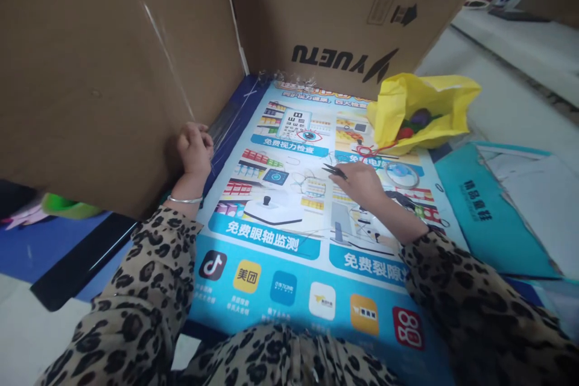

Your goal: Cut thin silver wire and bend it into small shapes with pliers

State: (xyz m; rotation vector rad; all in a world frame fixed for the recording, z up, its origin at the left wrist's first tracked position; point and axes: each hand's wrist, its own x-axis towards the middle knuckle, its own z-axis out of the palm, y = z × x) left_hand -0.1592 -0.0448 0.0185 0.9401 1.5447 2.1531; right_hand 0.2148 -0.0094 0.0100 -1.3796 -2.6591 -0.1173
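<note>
My left hand is closed, fingers curled, beside the tall cardboard panel on the left. Thin clear strands run near it, but what the fingers pinch is too small to make out. Over the middle of a printed poster, my right hand is wrapped round a small black two-pointed tool, its slim tips pointing left and slightly apart. Fine loops of wire or thread lie on the poster around it. A red cord lies just beyond the right hand.
A yellow bag with red and dark purple balls inside stands at right. Next to it lies a torn teal package. Another cardboard panel rises at the back, with clear scraps along its foot. A black bar lies at left.
</note>
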